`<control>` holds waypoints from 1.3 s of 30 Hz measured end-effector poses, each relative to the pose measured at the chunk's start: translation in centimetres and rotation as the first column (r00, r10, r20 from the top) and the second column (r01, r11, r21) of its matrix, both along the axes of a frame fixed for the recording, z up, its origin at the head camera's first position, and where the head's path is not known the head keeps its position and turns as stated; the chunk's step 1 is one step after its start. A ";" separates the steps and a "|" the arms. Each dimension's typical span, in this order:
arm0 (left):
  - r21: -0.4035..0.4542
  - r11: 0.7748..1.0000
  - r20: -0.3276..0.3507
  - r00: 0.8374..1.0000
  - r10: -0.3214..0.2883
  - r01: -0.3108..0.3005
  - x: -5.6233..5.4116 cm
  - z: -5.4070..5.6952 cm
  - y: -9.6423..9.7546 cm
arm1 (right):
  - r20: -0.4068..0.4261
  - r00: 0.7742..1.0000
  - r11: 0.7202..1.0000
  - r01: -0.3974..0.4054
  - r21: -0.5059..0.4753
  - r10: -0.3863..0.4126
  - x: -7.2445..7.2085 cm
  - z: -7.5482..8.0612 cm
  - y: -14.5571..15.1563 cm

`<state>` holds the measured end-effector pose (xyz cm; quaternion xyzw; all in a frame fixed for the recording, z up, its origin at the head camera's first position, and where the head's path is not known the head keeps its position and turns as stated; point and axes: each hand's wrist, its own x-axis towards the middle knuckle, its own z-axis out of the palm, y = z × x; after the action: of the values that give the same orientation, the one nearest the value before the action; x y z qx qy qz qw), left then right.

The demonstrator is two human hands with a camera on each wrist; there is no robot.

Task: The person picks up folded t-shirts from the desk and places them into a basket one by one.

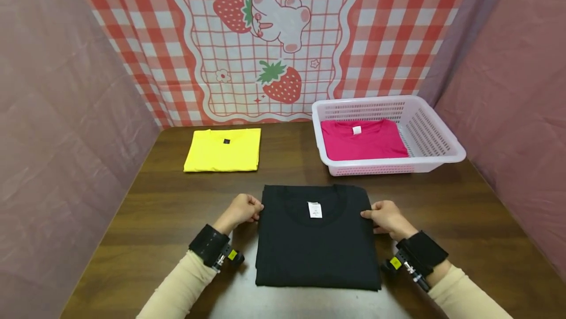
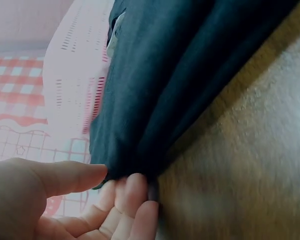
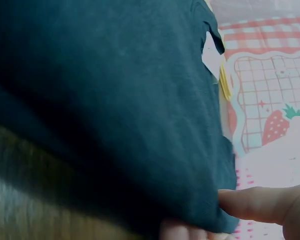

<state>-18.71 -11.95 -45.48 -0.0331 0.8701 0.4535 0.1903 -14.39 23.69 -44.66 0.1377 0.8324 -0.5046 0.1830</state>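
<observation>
Black shirt (image 1: 317,250), folded, white-labelled

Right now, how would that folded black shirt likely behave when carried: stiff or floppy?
Probably floppy: the black shirt may sag mid-span, since the left hand and right hand pinch only its sides. Its layered folds, visible in the left wrist view, could slip open.

A cream left sleeve (image 1: 179,284) is seen at lower left of the head view, a matching right sleeve (image 1: 468,295) at lower right. A broad black wrist strap (image 1: 208,243) is worn on each side, fitted with a small black module (image 1: 239,259), silver-coloured hardware (image 1: 219,262) and a yellow square marking (image 1: 232,254).
</observation>
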 end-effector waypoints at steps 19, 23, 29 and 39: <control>0.107 0.994 0.175 0.985 -0.005 -0.014 1.6 0.6 0.0 | 0.185 0.979 0.993 -0.064 -0.102 0.082 1.1 1.9 -0.3; 0.098 0.995 0.170 0.985 -0.004 -0.013 1.6 0.4 0.5 | 0.161 0.986 0.995 -0.024 -0.093 0.039 1.0 1.4 -0.8; 0.068 0.997 0.121 0.992 -0.035 0.027 1.7 0.4 1.2 | 0.162 0.987 0.995 0.023 -0.096 -0.008 0.8 1.1 -1.0; 0.169 0.986 0.173 0.985 -0.013 -0.017 1.9 -0.2 0.9 | 0.163 0.987 0.990 0.027 -0.139 -0.004 0.9 0.9 -0.8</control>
<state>-16.83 -11.00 -45.67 -0.0569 0.8084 0.5214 0.2671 -13.44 22.88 -43.78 0.1714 0.7759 -0.5508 0.2555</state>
